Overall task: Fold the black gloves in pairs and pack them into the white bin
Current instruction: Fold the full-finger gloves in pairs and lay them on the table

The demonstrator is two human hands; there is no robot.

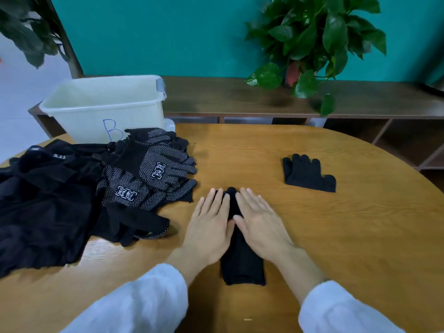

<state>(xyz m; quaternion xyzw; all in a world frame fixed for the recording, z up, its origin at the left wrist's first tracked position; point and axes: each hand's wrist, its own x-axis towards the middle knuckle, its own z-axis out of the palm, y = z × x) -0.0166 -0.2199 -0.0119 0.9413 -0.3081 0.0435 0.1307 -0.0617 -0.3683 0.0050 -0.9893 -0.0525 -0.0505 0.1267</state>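
Leftward, the white bin (105,102) stood behind a pile of dotted black gloves (149,169) on the table (336,236), the pile's far edge cut off by the frame. Before the person, the glove being flattened (242,263) ran lengthwise away, cuff near, fingertips far, mostly hidden under the left hand (209,227) and right hand (262,222), whose straight fingers pressed it. A plain glove (307,174) lay well apart rightward.
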